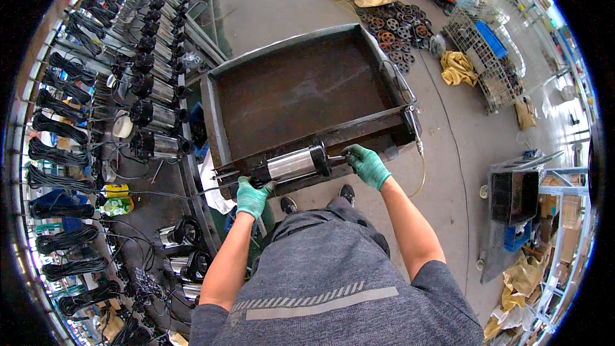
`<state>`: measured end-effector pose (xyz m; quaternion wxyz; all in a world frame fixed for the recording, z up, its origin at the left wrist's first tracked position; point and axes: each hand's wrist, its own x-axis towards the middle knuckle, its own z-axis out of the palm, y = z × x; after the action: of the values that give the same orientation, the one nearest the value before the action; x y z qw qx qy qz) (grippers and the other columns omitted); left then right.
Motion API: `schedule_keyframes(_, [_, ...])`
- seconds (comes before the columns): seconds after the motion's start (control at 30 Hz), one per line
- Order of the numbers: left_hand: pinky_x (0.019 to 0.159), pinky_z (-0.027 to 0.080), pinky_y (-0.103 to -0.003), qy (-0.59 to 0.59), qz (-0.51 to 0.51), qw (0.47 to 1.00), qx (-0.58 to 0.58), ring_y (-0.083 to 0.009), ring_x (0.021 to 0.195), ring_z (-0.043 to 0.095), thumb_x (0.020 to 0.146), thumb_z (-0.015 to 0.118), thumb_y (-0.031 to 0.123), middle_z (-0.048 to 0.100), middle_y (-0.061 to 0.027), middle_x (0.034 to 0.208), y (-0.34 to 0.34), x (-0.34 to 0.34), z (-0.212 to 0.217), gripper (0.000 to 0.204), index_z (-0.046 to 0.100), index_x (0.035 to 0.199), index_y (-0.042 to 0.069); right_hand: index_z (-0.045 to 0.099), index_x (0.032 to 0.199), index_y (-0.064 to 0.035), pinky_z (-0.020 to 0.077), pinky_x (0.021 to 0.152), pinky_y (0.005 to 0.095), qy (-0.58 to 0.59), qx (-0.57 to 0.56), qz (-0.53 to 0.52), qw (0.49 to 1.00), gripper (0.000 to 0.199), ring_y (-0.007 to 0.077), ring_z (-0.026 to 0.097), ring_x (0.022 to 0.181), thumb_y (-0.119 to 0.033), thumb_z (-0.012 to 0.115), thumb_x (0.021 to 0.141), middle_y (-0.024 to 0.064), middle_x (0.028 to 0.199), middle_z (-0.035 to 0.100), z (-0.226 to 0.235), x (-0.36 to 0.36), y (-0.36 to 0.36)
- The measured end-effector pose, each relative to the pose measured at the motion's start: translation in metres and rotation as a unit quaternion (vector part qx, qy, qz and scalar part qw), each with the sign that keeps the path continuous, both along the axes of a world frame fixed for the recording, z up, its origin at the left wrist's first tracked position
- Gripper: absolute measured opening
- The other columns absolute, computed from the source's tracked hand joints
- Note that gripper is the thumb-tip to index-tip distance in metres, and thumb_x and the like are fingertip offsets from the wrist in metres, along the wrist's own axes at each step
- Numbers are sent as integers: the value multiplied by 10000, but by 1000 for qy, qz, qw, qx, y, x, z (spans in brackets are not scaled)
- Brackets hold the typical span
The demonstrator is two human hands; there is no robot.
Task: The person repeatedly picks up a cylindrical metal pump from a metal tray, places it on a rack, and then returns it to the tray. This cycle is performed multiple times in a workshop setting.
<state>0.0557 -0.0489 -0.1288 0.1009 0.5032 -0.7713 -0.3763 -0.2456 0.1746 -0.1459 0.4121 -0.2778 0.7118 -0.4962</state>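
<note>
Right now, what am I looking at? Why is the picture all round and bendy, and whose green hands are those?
The picture comes from a small camera worn on a person's head, looking down. Its lens sees very wide, so straight edges bend near the rim. The green hands are that person's own, in gloves. The left hand and the right hand hold a shiny metal cylinder with black ends, which looks like a pump, lying sideways over the near edge of a big dark metal tray. The left hand grips one black end, the right hand the other end. You can see the person's grey shirt and shoes below. On the left stand rows of similar cylinders with coiled black cables. Farther away, rusty round metal parts lie on the floor.
</note>
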Motion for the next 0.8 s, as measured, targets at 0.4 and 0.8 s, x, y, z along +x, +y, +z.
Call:
schedule_keyframes(0.4, [899, 538, -404, -28, -6, 1000, 7, -338, 984, 691, 708, 938, 451, 718, -209, 1069, -2, 1, 2, 819, 517, 1207, -44, 649, 1111, -56, 525, 840, 538, 295, 193, 84, 932, 325, 442, 646, 1019, -326, 476, 1057, 244, 1118, 690, -3, -11, -31])
schedule_keyframes(0.8, [900, 539, -407, -10, -10, 1000, -2, -328, 984, 699, 728, 930, 420, 725, -194, 1111, -3, 6, -10, 756, 554, 1207, -28, 647, 1060, -37, 465, 583, 303, -211, 75, 13, 974, 345, 120, 588, 686, -378, 593, 1048, 39, 847, 647, -1, -25, -19])
